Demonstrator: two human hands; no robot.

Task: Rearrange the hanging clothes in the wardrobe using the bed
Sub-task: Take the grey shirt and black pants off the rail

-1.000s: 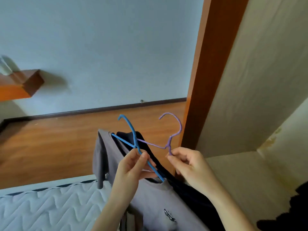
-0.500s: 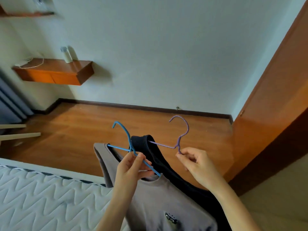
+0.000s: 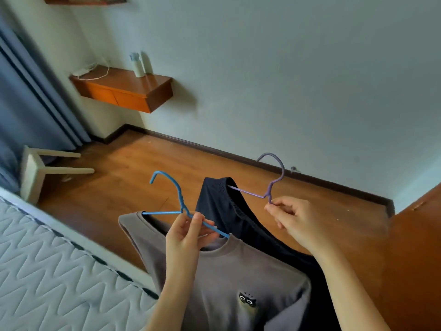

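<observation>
**Two hangers in hand, bed low on the left**

Pinches blue hanger (image 3: 177,189) at its neck with left hand (image 3: 188,237), thumb and fingers curled round the wire just below the hook. Carries grey T-shirt (image 3: 226,278) on it, small owl-like patch on the chest, hem out of frame.

Pinches purple hanger (image 3: 274,177) at the base of its hook with right hand (image 3: 296,220), fingertips closed on the wire. Carries dark navy garment (image 3: 219,206) on it, hanging behind and to the right of the grey one.

Both hooks free in the air, on no rail, above wooden floor (image 3: 133,177).

Key relation: bed (image 3: 47,271) down and to the left of both hands, quilted mattress edge running diagonally from far left toward near centre. Left hand the nearer of the two. Grey T-shirt's outer shoulder just beside that edge in view; contact not determinable. Long axis of blue hanger running left to right, oblique to the mattress edge.

Judgement: carrying stage, nothing laid down yet. Probably a swing left and down next, grey T-shirt first, navy garment being on the side away from the bed.

Also present: tipped stool (image 3: 35,173), wall shelf (image 3: 124,89).
</observation>
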